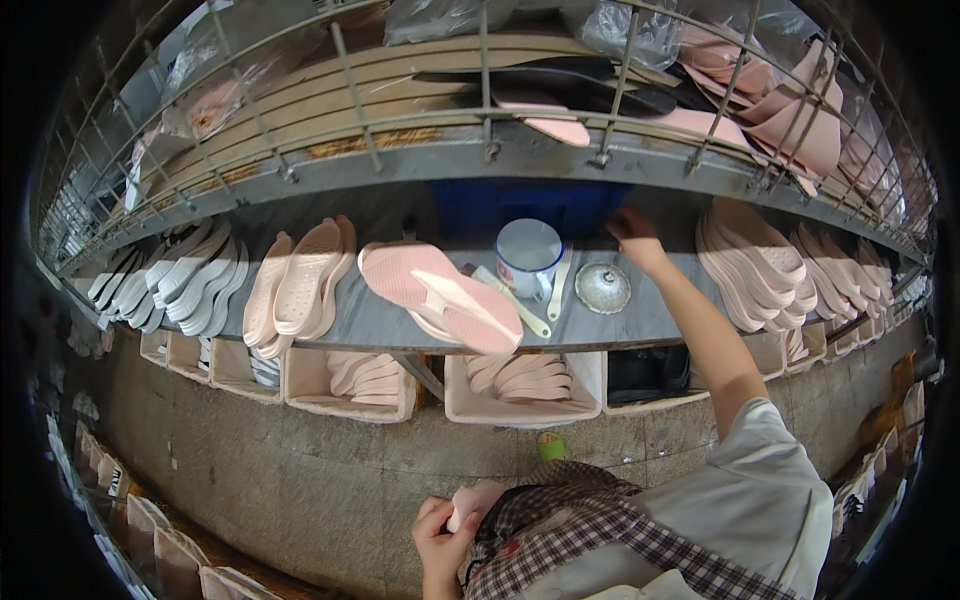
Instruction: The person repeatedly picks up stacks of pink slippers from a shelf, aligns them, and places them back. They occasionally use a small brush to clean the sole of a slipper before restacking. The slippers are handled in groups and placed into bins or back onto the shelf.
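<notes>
My left hand (pixel 445 540) is close to my body, closed around a pale pink piece (pixel 474 503); what kind it is I cannot make out. My right arm stretches over the grey worktop. At its end, my right hand (pixel 637 238) is beside the right end of a dark blue bin (pixel 530 208); its fingertips are in shadow, so their grip is unclear. Nearest to that hand are a round silvery lid (pixel 603 288) and a white enamel mug (pixel 530 245) with a blue rim. Two pale-handled brushes or spatulas (pixel 560 285) lie by the mug.
Pink and white shoe soles (pixel 440 295) lie left of the mug. Stacked pale soles (pixel 755 262) stand right of my forearm, more stacks (pixel 312 280) at left. A wire-mesh shelf (pixel 485 130) overhangs the worktop. Lined baskets of soles (pixel 525 408) sit below its front edge.
</notes>
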Demonstrator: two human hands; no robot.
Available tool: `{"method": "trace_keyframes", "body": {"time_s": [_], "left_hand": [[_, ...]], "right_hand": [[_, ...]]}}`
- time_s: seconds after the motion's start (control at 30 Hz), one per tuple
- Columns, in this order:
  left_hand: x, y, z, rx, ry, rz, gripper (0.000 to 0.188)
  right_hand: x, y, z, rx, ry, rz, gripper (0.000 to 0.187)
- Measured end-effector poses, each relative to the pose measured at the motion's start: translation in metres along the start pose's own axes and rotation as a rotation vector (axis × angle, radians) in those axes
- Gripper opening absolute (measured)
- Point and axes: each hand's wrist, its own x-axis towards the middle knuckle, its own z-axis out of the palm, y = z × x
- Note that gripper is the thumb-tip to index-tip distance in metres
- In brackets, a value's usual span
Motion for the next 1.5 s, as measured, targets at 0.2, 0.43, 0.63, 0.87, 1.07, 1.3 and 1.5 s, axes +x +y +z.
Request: {"method": "trace_keyframes", "body": {"time_s": [0.2, 0.43, 0.63, 0.87, 1.07, 1.3, 1.5], "left_hand": [[0.021, 0.006, 0.033, -0.064, 0.019, -0.025, 0.02], [0.022, 0.013, 0.051, -0.033, 0.071, -0.023, 0.021], [0.018, 0.019, 0.054, -0.03, 0.087, 0.034, 0.024], [0.015, 0.033, 0.045, 0.049, 0.063, 0.116, 0.026], [0.002, 0.052, 0.035, -0.006, -0.016, 0.12, 0.028], [-0.014, 0.064, 0.025, -0.005, -0.071, 0.152, 0.028], [-0.022, 0.07, 0.024, 0.033, -0.082, 0.175, 0.028]], "right_hand": [[0.025, -0.12, 0.019, -0.069, -0.486, -0.18, 0.02], [0.041, -0.152, 0.069, -0.797, -0.583, -0.555, 0.015], [0.044, -0.151, 0.036, -0.152, -0.516, -0.434, 0.015], [-0.004, -0.199, -0.007, -0.156, -0.27, -0.479, 0.014], [-0.157, -0.247, -0.033, 0.762, -1.092, -0.11, 0.017], [-0.23, -0.268, -0.019, 0.674, -1.032, -0.139, 0.027], [-0.241, -0.274, -0.026, 0.554, -0.996, -0.194, 0.025]]}}
